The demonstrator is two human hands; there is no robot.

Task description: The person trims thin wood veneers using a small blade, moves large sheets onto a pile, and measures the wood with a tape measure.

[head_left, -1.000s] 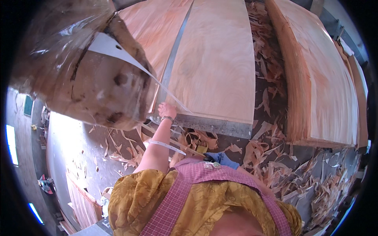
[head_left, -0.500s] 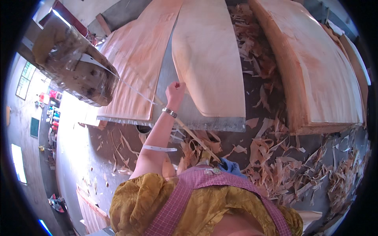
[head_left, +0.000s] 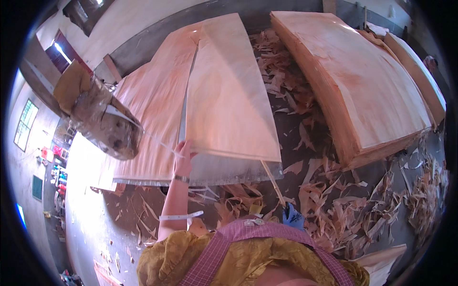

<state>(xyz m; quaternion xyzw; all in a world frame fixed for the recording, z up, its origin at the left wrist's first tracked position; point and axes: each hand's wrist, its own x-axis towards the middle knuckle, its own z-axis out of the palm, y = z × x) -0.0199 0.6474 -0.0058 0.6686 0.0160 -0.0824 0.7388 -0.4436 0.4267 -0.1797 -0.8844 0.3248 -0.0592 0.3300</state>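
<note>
My left hand [head_left: 182,158], bare with a wristband, pinches the near left corner of a pale wood veneer sheet [head_left: 229,105]. That sheet lies beside a redder veneer sheet [head_left: 152,105], with a narrow gap between them. Under both shows the grey edge of a flat base [head_left: 219,174]. A blue glove [head_left: 292,217] in front of my chest appears to be my right hand, closed round a thin wooden stick [head_left: 273,182]. The stick's far end disappears under the pale sheet. Most of the right arm is hidden by my checked apron [head_left: 248,228].
On the right stands a tall stack of veneer [head_left: 367,90]. Veneer scraps [head_left: 334,205] litter the floor around it and between the stacks. A plastic-wrapped post-like object [head_left: 102,117] juts in at the left, with a white strap [head_left: 164,145] hanging from it.
My left hand has come nearer and to the left, drawing the pale sheet's corner with it. The sheet's near edge, curled before, is now spread straighter and covers the stick's far part.
</note>
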